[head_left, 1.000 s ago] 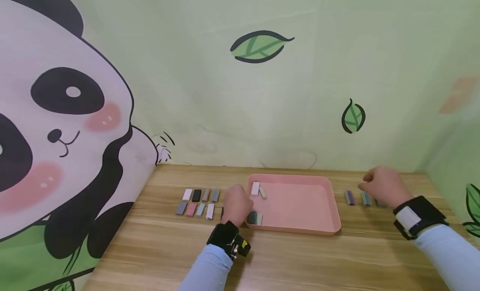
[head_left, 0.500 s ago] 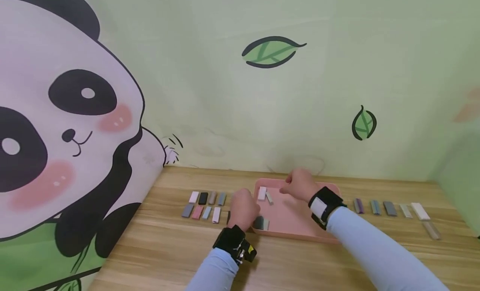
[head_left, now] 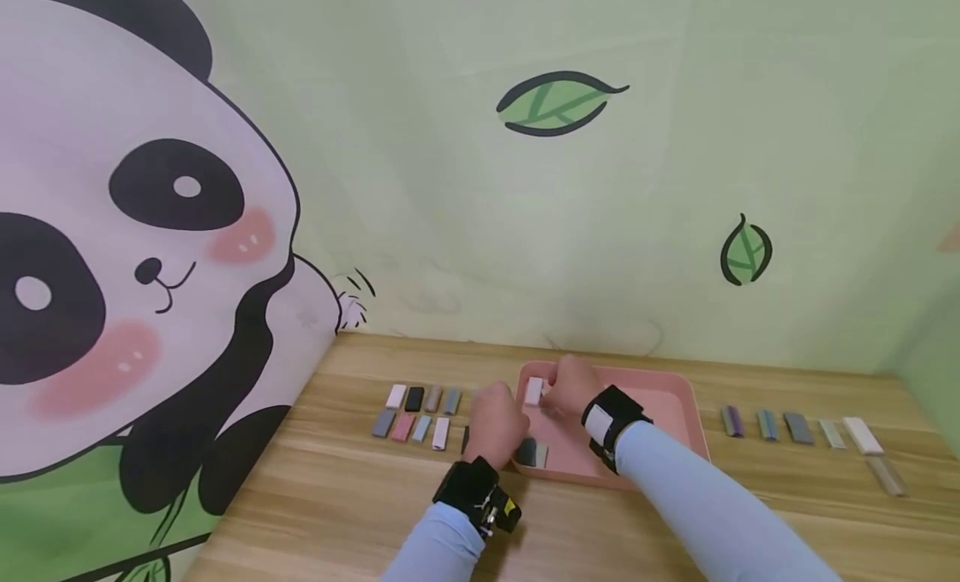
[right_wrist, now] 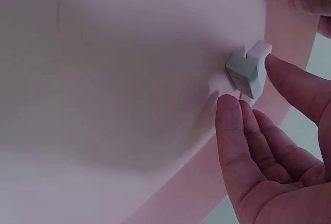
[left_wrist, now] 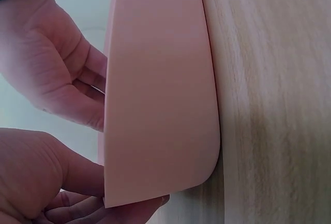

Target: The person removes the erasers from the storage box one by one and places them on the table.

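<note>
My left hand [head_left: 497, 422] grips the left edge of a shallow pink tray [head_left: 667, 407]; in the left wrist view its thumb and fingers lie on either side of the tray wall [left_wrist: 160, 105]. Inside the tray's far left corner is my right hand [head_left: 572, 385]. The right wrist view shows its thumb and fingertips apart around a small pale green block [right_wrist: 243, 74], without visible contact. That block leans against a white block [head_left: 534, 391]. A dark block [head_left: 527, 452] and a pale grey one [head_left: 542, 456] lie in the near left corner.
Left of the tray, small blocks lie in two rows, among them a pink one [head_left: 403, 427] and a black one [head_left: 415, 398]. A line of several more, including a purple one [head_left: 732, 421] and a white one [head_left: 862, 436], lies on the right. Behind the wooden table hangs a printed backdrop [head_left: 450, 190].
My right hand has left the blocks on the right and come leftward into the tray's far left corner. The left hand has kept its hold on the tray. The head view has shifted slightly.
</note>
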`<state>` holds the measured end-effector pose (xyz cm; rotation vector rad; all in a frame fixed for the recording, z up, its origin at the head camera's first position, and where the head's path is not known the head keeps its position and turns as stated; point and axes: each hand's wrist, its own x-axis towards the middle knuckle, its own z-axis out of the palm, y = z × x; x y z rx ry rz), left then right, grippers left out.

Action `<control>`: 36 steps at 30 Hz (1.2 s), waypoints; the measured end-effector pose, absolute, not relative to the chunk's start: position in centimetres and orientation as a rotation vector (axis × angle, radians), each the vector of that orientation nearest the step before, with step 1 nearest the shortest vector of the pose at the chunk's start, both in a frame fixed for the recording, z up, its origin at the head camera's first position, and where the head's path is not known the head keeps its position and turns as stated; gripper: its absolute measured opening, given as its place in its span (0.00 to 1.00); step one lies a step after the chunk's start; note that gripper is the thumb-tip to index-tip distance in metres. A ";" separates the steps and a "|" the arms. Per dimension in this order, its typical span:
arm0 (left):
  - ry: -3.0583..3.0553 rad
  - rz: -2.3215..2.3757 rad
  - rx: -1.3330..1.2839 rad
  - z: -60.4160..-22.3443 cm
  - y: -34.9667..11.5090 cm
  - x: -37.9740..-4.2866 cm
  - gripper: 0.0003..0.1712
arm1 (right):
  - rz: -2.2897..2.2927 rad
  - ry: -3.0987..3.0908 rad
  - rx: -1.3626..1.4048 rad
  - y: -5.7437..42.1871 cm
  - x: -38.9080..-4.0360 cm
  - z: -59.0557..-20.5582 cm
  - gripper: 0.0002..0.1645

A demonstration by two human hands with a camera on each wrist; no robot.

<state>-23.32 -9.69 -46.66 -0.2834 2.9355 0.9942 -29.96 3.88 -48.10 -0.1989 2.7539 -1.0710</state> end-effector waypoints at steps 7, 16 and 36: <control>2.925 1.033 -0.280 -46.8 -9.7 -23.4 0.05 | -1.039 2.772 -0.194 3.5 -30.1 -48.5 0.22; 2.920 1.025 -0.289 -46.9 -9.5 -23.2 0.05 | -1.035 2.695 -0.165 4.2 -29.8 -48.2 0.11; 2.948 1.013 -0.261 -47.0 -9.5 -23.5 0.06 | -0.900 2.916 -0.290 17.2 -27.7 -41.0 0.17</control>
